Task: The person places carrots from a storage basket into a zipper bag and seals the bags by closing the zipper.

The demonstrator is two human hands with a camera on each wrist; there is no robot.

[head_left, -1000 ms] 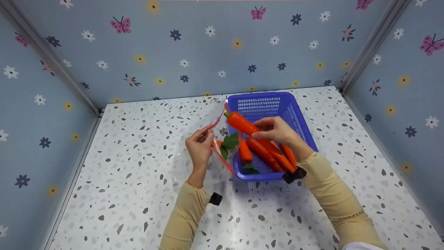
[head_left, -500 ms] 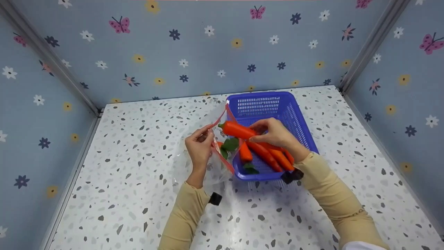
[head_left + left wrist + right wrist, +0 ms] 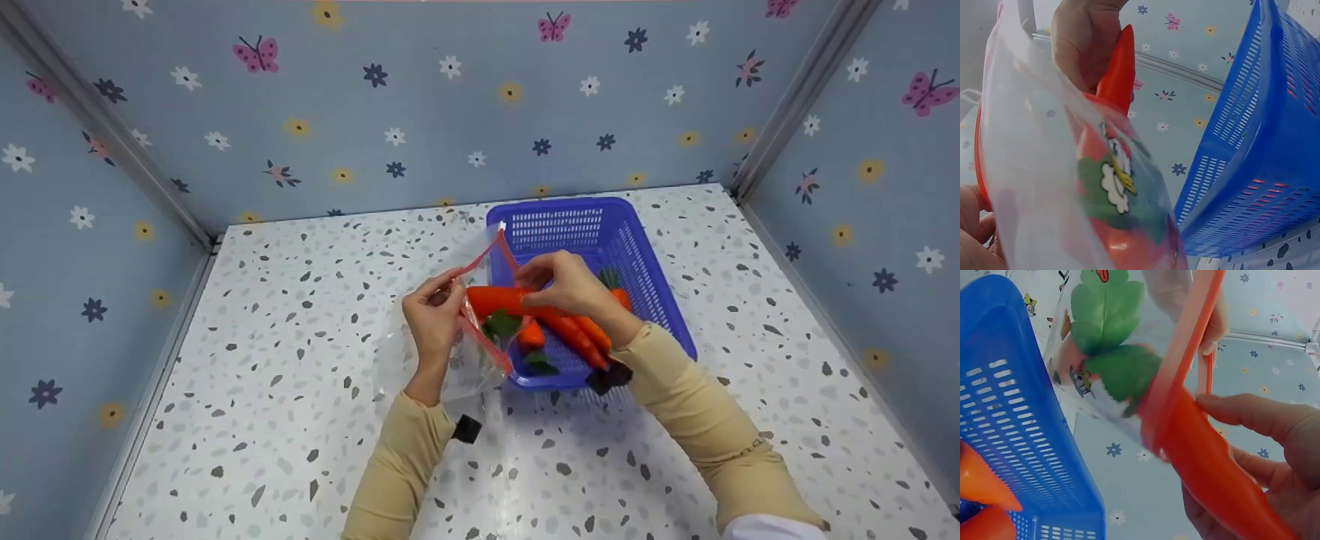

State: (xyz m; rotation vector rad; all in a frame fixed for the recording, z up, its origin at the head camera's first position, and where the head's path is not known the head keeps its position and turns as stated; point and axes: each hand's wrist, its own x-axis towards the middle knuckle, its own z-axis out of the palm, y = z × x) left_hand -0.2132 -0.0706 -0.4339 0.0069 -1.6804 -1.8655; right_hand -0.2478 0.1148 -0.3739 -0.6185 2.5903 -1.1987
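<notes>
My left hand pinches the red-edged rim of a clear plastic bag, whose mouth stands open toward the right. Inside the bag are green leaves and something orange-red. In my right hand is a large red chili pepper, gripped between thumb and fingers. Its stem end has passed through the bag's mouth, while the pointed end stays outside, as the left wrist view shows. A blue basket sits beneath the right hand, just right of the bag.
Inside the basket lie another long red pepper, an orange carrot-like piece, and dark green leaves. Part of the contents is hidden by the right hand. Patterned walls enclose the speckled tabletop.
My right hand has moved left and slightly down, carrying the red chili pepper from above the basket into the bag's mouth. The left hand has stayed nearly still on the rim.
</notes>
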